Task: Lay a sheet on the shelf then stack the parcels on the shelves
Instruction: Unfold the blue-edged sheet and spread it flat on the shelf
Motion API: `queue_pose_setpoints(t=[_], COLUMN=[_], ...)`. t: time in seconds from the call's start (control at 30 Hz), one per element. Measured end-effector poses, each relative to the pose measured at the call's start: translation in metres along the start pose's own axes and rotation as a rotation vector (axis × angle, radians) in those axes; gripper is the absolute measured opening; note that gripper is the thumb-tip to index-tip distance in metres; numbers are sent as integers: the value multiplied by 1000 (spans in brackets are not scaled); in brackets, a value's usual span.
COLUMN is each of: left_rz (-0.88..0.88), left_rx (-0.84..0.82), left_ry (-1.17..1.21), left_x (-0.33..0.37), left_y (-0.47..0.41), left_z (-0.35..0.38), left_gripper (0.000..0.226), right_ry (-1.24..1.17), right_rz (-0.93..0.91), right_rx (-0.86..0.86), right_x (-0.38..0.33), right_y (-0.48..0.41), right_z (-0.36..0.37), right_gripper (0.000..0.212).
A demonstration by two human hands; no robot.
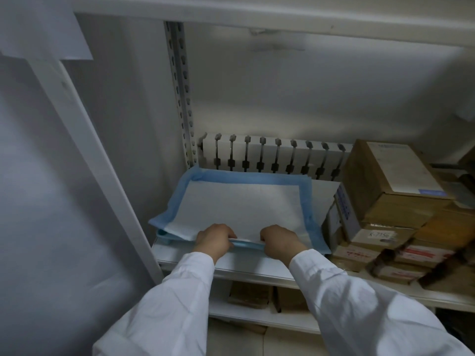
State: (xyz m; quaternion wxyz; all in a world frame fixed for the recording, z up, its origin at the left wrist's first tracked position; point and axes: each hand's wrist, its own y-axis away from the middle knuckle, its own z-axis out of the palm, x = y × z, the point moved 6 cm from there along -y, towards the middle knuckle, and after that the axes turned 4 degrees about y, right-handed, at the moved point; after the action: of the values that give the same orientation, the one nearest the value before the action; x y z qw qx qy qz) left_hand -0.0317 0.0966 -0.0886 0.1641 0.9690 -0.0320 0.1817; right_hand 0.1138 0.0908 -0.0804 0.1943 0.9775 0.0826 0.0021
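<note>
A white sheet with a blue border (241,204) lies spread over the left part of the white shelf (246,267). Its near edge is folded into a blue strip between my hands. My left hand (214,240) grips that edge on the left, fingers curled over it. A short way to the right, my right hand (279,241) grips the same edge. Both sleeves are white. Brown cardboard parcels (385,201) are stacked on the same shelf, right of the sheet.
A white slotted rack (272,156) stands at the back of the shelf. A perforated upright post (181,98) rises at the back left. Another shelf (257,11) spans overhead. Boxes (250,294) sit on the lower shelf. A white wall panel is on the left.
</note>
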Motion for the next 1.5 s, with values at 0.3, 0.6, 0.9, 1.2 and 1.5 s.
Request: queue_pose_setpoints(t=[0.3,0.6,0.9,1.2,1.5], left_rz=[8,43,266,399,159], left_rx=[-75,-95,-188,21,163], left_ry=[49,95,-50,-190,136], left_x=[0,2,25,41,41], left_y=[7,5,8,18,28], left_z=[2,3,12,32,47], left_gripper=[25,24,38,38,33], right_ry=[17,-6,133,131,-48], right_rz=[18,-41,-160,-114,-113], right_rx=[-105,-148,-54,50,91], right_x=[-1,0,-7,0,14], right_y=[5,6,30,30,39], right_z=[5,7,17,23,29], right_gripper=[30,38,51,46,50])
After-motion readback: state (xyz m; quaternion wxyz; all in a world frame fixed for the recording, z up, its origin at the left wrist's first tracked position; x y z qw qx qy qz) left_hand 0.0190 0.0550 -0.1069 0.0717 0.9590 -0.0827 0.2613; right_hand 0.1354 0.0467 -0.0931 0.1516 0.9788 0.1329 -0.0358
